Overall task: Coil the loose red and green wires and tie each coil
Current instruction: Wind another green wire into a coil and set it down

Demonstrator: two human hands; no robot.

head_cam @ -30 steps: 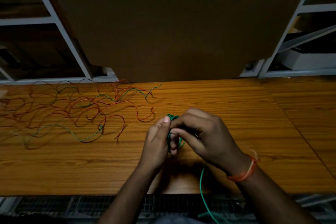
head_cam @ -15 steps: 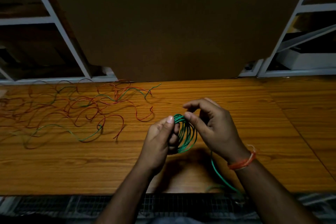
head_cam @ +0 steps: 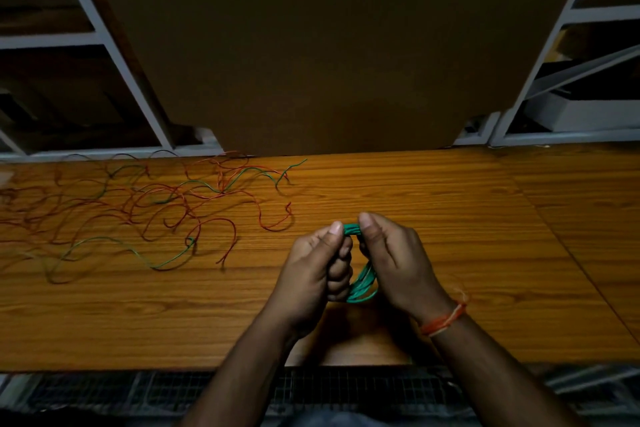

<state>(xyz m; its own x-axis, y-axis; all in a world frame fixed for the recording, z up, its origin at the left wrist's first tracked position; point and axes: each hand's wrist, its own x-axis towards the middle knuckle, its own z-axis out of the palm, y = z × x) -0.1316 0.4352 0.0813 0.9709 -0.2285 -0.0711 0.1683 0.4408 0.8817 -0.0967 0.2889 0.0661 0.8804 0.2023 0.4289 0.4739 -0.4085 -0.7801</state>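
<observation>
both hands are raised just above the wooden table point(head_cam: 433, 204), close together near its front middle, with a green wire coil point(head_cam: 362, 282) held upright between them. left hand point(head_cam: 317, 269): thumb tip pressed on the top of the coil, the other fingers curled in against the coil's left side, so it is grasping the coil. right hand point(head_cam: 394, 260): thumb likewise pinching the top of the coil from the other side, fingers folded round the right edge; an orange thread band point(head_cam: 445, 319) sits on that wrist. only two bits of the coil show: a short green arc between the two thumbs at the top, and several stacked turns bulging out below between the palms. whether a tie is on it, i cannot tell. to the left, well apart from the hands, a tangle of loose red wires point(head_cam: 194, 215) and loose green wires point(head_cam: 138, 251) sprawls flat over the table's left half, reaching to the back edge. behind the table a big brown board point(head_cam: 318, 45) stands upright, flanked by grey metal shelving point(head_cam: 114, 55) on both sides. the light is dim; shelf contents are too dark to make out.
</observation>
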